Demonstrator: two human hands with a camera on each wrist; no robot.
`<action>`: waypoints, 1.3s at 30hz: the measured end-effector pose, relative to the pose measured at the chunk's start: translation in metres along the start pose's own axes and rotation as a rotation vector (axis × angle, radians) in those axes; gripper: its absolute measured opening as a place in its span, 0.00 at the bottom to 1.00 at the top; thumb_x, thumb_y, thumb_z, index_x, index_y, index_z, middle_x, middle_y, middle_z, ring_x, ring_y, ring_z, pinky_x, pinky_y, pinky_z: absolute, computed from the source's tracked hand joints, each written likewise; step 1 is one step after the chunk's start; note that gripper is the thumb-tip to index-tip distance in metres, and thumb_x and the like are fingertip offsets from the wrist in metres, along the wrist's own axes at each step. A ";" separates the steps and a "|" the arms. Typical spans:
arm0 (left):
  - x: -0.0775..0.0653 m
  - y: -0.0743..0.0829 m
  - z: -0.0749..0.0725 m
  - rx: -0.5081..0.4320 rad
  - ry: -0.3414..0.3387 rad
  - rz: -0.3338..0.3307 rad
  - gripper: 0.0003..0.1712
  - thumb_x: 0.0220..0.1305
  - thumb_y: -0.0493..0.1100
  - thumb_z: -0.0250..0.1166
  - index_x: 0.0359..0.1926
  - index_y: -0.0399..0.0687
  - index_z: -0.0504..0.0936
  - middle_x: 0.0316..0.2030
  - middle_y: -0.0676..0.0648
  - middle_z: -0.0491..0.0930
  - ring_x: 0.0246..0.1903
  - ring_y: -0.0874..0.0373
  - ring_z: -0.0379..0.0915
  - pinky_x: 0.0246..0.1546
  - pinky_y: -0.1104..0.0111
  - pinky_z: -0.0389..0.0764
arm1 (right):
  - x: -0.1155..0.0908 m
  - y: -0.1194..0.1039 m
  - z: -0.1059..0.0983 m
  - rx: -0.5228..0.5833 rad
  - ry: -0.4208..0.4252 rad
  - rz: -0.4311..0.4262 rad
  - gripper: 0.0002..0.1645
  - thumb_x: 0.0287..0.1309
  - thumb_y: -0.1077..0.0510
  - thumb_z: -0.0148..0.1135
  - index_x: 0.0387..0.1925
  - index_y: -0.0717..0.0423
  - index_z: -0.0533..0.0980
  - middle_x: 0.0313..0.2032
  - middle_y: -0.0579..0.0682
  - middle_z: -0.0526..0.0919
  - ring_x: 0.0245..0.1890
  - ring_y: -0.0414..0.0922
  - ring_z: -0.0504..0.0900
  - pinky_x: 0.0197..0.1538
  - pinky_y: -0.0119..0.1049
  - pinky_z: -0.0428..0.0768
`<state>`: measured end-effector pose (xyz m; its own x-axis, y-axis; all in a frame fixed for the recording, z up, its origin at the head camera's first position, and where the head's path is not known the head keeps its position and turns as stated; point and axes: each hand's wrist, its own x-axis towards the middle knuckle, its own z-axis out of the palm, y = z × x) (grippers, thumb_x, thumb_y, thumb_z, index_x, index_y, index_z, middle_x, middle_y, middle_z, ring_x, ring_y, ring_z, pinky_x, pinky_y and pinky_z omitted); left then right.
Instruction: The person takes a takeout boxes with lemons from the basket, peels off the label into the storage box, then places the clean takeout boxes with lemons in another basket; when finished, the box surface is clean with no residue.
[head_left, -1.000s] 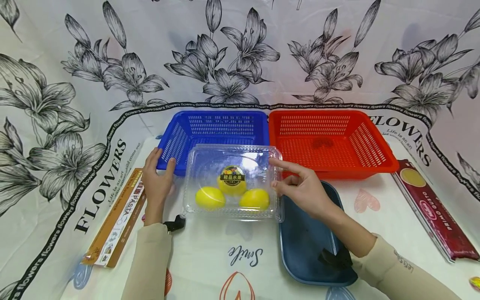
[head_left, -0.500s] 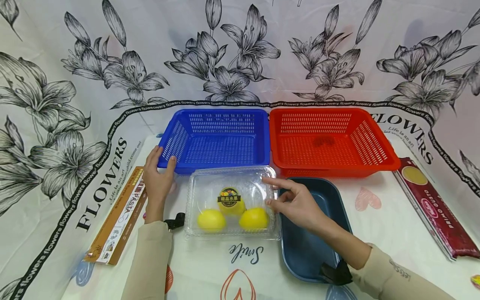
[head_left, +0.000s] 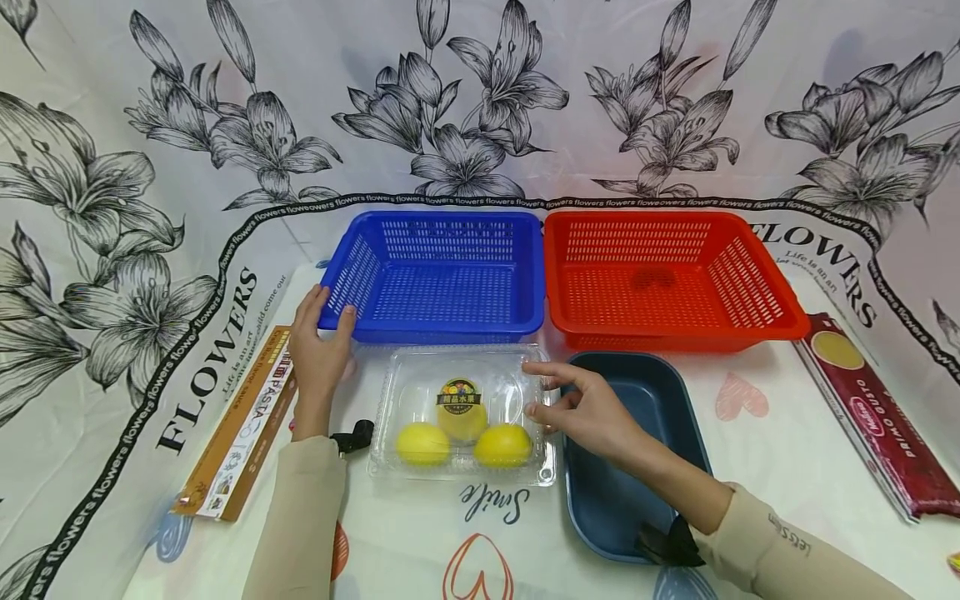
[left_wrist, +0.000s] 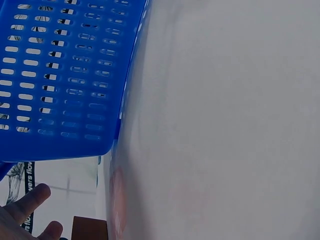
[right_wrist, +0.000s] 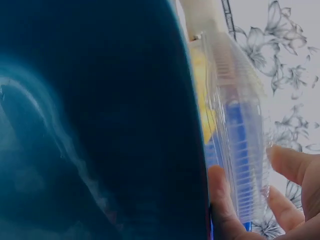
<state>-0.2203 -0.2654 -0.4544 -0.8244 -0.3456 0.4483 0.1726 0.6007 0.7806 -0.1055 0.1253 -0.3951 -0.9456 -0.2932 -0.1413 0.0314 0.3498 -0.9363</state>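
A clear plastic clamshell box (head_left: pixel 487 362) with a black round label (head_left: pixel 459 400) lies flat in front of the blue basket (head_left: pixel 450 337). Three yellow lemons (head_left: pixel 423 444) show through its lid. My right hand (head_left: pixel 588 417) holds the box's right side, index finger and thumb at the top edge; in the right wrist view a finger (right_wrist: pixel 220 195) lies lower along the side of the box (right_wrist: pixel 242 125). Beside the blue basket's left front corner is my left hand (head_left: pixel 318 358), its fingers loosely extended and holding nothing. The left wrist view shows its fingertips (left_wrist: pixel 37 192) near the basket wall (left_wrist: pixel 55 145).
The red basket (head_left: pixel 675 342) adjoins the blue one on the right. A dark blue tray (head_left: pixel 622 508) sits under my right forearm. A brown pasta box (head_left: pixel 240 425) lies at the left, a dark red pasta pack (head_left: pixel 873 417) at the right.
My right hand has brought the clamshell box down toward me, from overlapping the blue basket's front to lying flat on the table. My left hand has stayed by the basket corner.
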 end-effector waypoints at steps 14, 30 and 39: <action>0.003 0.008 -0.001 -0.002 -0.007 -0.009 0.34 0.69 0.55 0.64 0.72 0.50 0.72 0.75 0.51 0.66 0.76 0.51 0.58 0.78 0.53 0.58 | 0.007 -0.007 -0.002 -0.178 -0.011 -0.030 0.33 0.54 0.53 0.77 0.63 0.45 0.79 0.54 0.62 0.81 0.31 0.43 0.84 0.34 0.36 0.85; 0.003 0.010 -0.004 0.064 -0.014 0.006 0.36 0.68 0.56 0.64 0.72 0.47 0.72 0.75 0.48 0.67 0.76 0.47 0.60 0.76 0.48 0.59 | 0.002 -0.020 -0.008 -0.246 -0.161 -0.061 0.43 0.57 0.53 0.75 0.73 0.51 0.69 0.69 0.63 0.73 0.52 0.56 0.88 0.47 0.47 0.89; 0.004 0.019 -0.016 0.178 -0.132 -0.005 0.38 0.68 0.61 0.61 0.73 0.50 0.70 0.77 0.50 0.62 0.75 0.41 0.56 0.71 0.38 0.54 | -0.002 -0.026 -0.011 -0.307 -0.163 -0.085 0.43 0.59 0.53 0.74 0.74 0.50 0.68 0.73 0.62 0.68 0.55 0.63 0.85 0.45 0.49 0.89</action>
<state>-0.2118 -0.2669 -0.4310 -0.8904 -0.2587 0.3746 0.0799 0.7212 0.6881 -0.1074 0.1262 -0.3668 -0.8759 -0.4620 -0.1392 -0.1678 0.5621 -0.8099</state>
